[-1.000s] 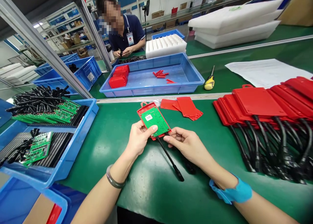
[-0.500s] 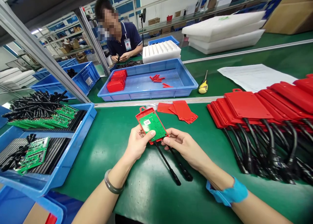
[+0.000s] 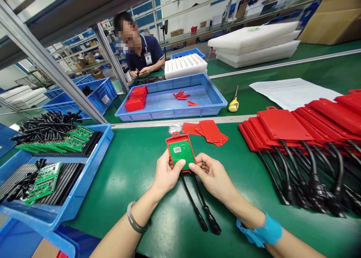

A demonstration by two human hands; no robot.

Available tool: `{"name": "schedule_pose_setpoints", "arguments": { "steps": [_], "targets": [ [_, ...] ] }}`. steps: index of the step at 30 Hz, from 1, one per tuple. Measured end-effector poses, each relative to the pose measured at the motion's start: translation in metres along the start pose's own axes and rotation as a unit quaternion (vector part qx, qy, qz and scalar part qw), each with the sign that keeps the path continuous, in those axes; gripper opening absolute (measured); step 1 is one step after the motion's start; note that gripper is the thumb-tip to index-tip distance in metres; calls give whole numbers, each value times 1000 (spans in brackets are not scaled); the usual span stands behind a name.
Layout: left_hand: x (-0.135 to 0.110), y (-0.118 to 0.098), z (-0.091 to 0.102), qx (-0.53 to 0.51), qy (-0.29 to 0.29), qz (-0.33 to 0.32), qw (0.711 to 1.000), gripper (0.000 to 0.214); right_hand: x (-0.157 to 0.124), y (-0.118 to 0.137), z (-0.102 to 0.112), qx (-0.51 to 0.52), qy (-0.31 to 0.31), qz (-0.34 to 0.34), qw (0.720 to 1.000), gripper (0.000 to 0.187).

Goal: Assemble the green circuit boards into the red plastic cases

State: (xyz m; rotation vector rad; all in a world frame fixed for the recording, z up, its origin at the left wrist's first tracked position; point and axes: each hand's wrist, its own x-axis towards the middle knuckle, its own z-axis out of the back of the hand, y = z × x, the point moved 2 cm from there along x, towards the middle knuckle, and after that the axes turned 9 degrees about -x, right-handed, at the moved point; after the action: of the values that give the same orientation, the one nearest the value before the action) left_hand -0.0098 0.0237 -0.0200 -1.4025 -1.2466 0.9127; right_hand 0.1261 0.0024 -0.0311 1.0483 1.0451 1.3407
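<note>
A green circuit board (image 3: 184, 151) with a white label sits inside a red plastic case (image 3: 172, 138) that has a loop at its top. My left hand (image 3: 168, 171) grips the case's left side, thumb pressed on the lower part of the board. On the lower right corner, my right hand (image 3: 208, 171) is closed on the case, its thumb on the board's edge and its other fingers partly hidden. Two black cables (image 3: 194, 203) hang from the case's lower end over the green table. Several flat red panels (image 3: 210, 132) lie just beyond the case.
On the left, a blue bin (image 3: 81, 188) holds cabled circuit boards (image 3: 46, 181). Finished-looking red cases (image 3: 284, 124) with black cables are stacked at right. Behind stand a blue tray (image 3: 160, 114) with red parts, a yellow-handled screwdriver (image 3: 234, 104) and paper (image 3: 293, 92). A co-worker (image 3: 145, 55) sits opposite.
The case has turned more upright and shifted slightly right and down in view, held in both hands. Its cables have swung lower. The camera view has tilted slightly.
</note>
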Motion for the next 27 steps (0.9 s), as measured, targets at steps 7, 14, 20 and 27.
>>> {"name": "schedule_pose_setpoints", "arguments": {
  "steps": [7, 14, 20, 27],
  "targets": [
    [4, 1, 8, -103, -30, 67, 992, 25, 1, -4, -3, -18, 44, 19, 999, 26],
    [1, 2, 4, -64, 51, 69, 994, 31, 7, 14, 7, 134, 89, 39, 986, 34],
    [-5, 9, -6, 24, 96, 55, 994, 33, 7, 9, 9, 126, 38, 25, 991, 32],
    [-7, 17, -10, 97, 64, 22, 993, 27, 4, 0, 3, 151, -15, -2, 988, 29]
  ]
}}
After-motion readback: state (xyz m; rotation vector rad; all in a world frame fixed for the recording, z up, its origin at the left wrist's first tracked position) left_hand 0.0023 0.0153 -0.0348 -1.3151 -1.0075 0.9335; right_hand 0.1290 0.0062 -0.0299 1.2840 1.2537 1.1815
